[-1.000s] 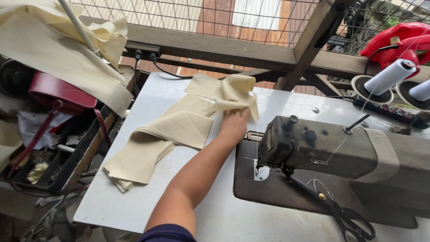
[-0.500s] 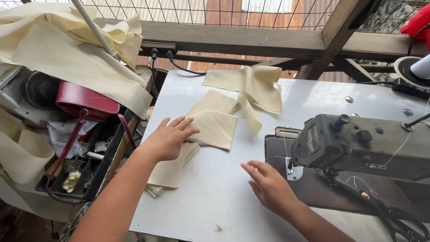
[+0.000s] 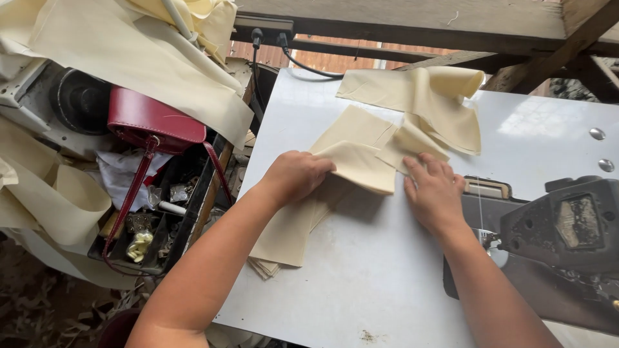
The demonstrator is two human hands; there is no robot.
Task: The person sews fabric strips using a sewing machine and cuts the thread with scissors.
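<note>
Hands work on the cream cloth [image 3: 361, 161] lying on the white table [image 3: 361, 283]. Left hand [image 3: 296, 175] pinches a folded edge; right hand [image 3: 433, 192] lies flat, fingers spread, at three o'clock. Folding looks underway; next, press flat. Sewing machine [image 3: 567, 225] sits further right.

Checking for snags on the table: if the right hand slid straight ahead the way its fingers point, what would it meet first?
Probably the right hand would meet the cream fabric strip its fingertips already touch, then the bunched cream cloth beyond.
</note>
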